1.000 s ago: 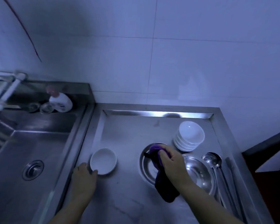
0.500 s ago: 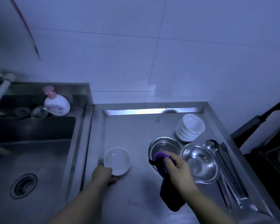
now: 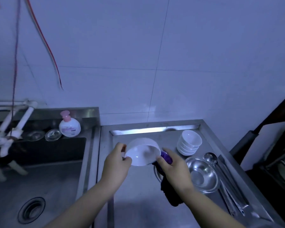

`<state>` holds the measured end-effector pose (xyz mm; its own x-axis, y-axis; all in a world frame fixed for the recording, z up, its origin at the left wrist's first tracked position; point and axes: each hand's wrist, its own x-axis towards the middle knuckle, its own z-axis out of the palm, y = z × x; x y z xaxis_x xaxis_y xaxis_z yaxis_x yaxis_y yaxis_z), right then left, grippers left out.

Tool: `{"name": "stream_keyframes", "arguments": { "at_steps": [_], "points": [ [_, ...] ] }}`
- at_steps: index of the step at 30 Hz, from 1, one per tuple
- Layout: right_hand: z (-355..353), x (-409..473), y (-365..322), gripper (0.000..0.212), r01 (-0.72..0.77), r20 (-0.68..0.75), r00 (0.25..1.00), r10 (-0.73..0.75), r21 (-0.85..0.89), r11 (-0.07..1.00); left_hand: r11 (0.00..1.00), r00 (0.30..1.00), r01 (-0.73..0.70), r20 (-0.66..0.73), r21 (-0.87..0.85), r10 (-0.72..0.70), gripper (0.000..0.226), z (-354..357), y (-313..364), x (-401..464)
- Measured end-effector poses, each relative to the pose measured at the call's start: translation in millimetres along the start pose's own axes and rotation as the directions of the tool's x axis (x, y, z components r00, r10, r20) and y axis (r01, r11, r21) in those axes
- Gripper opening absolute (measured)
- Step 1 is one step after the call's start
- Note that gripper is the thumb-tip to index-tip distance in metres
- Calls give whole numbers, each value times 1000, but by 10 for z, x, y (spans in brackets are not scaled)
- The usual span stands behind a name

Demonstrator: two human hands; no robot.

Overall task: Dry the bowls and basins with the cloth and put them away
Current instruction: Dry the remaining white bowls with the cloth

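My left hand (image 3: 116, 163) grips the white bowl (image 3: 142, 152) by its left rim, thumb on the near edge, fingers curled behind. Bowl's lifted off the steel surface (image 3: 135, 195) & tilted, opening facing me. My right hand (image 3: 173, 167) clutches the purple cloth (image 3: 166, 157), bunched at the fingertips right against the bowl's right rim; rest of the cloth hangs dark below my wrist. Under that hand, a steel basin (image 3: 156, 172) sits on the surface, mostly hidden. Just right of it, a second steel basin (image 3: 202, 175), upright. Behind that, near the back right corner, a stack of white bowls (image 3: 189, 142). A ladle (image 3: 210, 157) & other long steel utensils (image 3: 230, 186) lie along the right edge; can't tell exactly what they are. To the left, a sink (image 3: 39, 178) w/ a drain; a pink-pump soap bottle (image 3: 69, 125) & two glass lids (image 3: 44, 134) sit on its back ledge.
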<state>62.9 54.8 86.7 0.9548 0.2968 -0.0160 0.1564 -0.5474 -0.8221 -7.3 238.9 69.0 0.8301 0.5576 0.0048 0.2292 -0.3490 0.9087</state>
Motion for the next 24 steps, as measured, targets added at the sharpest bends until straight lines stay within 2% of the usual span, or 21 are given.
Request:
{"name": "stream_keyframes", "arguments": {
  "at_steps": [4, 7, 13, 16, 19, 21, 24],
  "points": [
    [-190, 70, -247, 15, 175, -65, 983, -171, 48, 983, 980, 982, -188, 28, 63, 186, 38, -214, 425, -105],
    [-322, 100, -369, 20, 246, -119, 965, -233, 111, 963, 966, 965, -258, 61, 28, 255, 40, -381, 710, -134],
    [-579, 169, -617, 29, 298, -71, 954, -290, 241, 924, 911, 902, -413, 145, 10, 408, 44, -545, 1135, -74],
    [-669, 156, -710, 28, 331, -36, 941, -337, 318, 889, 874, 871, -485, 78, -22, 485, 34, -509, 1294, -74],
    [-773, 140, -786, 12, 326, -59, 943, -328, 369, 871, 909, 910, -409, -115, -76, 399, 35, -417, 1374, -120],
    [-880, 140, -845, 4, 337, -177, 941, -289, 399, 852, 948, 947, -292, -175, -128, 268, 43, -337, 1390, -152],
    [-1021, 95, -975, 7, 516, -345, 848, -403, 363, 776, 970, 965, -187, -213, -156, 152, 36, -181, 1438, -203]
  ]
}}
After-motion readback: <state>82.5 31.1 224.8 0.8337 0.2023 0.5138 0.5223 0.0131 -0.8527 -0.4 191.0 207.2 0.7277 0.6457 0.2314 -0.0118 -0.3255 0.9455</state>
